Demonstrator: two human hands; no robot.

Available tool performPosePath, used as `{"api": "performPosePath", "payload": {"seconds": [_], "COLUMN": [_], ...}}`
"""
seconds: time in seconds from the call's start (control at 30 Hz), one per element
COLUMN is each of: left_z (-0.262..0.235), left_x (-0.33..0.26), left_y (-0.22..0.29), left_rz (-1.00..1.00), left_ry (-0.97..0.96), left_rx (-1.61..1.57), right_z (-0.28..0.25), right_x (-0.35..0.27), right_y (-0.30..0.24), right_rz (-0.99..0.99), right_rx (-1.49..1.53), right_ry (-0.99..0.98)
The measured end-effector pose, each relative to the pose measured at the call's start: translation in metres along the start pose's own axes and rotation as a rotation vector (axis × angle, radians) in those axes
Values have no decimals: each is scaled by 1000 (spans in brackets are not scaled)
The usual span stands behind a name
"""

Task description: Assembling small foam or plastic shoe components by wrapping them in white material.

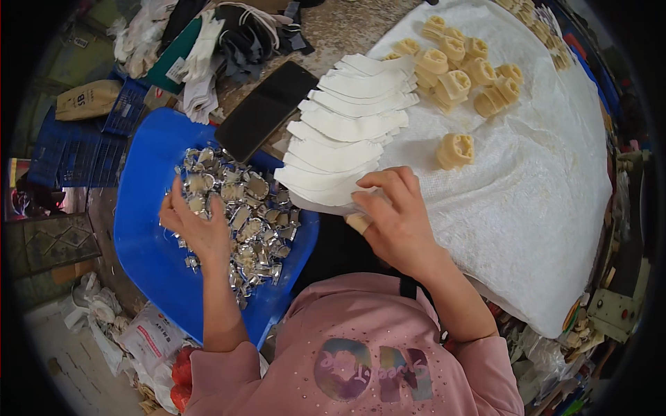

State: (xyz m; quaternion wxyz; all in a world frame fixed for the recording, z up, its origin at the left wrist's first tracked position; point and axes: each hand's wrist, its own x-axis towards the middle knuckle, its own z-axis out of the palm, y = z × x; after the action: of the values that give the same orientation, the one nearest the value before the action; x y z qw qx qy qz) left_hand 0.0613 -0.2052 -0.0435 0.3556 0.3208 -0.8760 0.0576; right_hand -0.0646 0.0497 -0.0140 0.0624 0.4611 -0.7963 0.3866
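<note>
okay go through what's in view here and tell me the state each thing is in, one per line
left hand: open, fingers spread in the silver pieces
right hand: fingers pinching the nearest white sheet
silver pieces: loose heap on the blue tray
blue tray: flat, partly covered
white sheets: fanned in an overlapping row
tan moulded pieces: clustered on the white cloth, one apart
black phone: screen dark, lying flat

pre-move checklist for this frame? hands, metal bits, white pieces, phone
1. Left hand on the pile of shiny metal pieces: ok.
2. Metal piece actually pinched: cannot tell.
3. Right hand on the front of the fanned white pieces: ok.
4. Metal pieces contained on the blue tray: ok.
5. Black phone overhanging the tray rim, close to the work: not ok.
6. Tan moulded parts apart from both hands: ok.
</note>
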Motion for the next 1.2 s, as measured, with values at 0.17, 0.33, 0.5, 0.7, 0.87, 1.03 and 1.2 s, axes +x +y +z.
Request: {"api": "performPosePath", "payload": {"seconds": [0.17,0.33,0.5,0.7,0.87,1.03,1.2], "left_z": [-5,0,11,17,21,28,29], "left_x": [-5,-21,-5,2,9,5,3], "left_y": [52,75,82,81,92,93,95], "left_rz": [201,-316,-270,-195,-285,-333,-377], "left_ry": [-214,-532,-540,-604,-592,-545,-527], "left_rx": [-525,-1091,-993,-994,-907,-1051,-1085], "right_z": [22,24,21,14,31,49,55], "right_x": [8,13,16,33,65,86,97], "right_y": [-1,-3,2,7,15,14,15], "right_rz": [-72,-23,24,82,61,39,53], "right_rx": [-206,-142,-45,52,-75,-154,-204], "right_ry": [-63,-103,-110,-30,-14,-118,-194]}}
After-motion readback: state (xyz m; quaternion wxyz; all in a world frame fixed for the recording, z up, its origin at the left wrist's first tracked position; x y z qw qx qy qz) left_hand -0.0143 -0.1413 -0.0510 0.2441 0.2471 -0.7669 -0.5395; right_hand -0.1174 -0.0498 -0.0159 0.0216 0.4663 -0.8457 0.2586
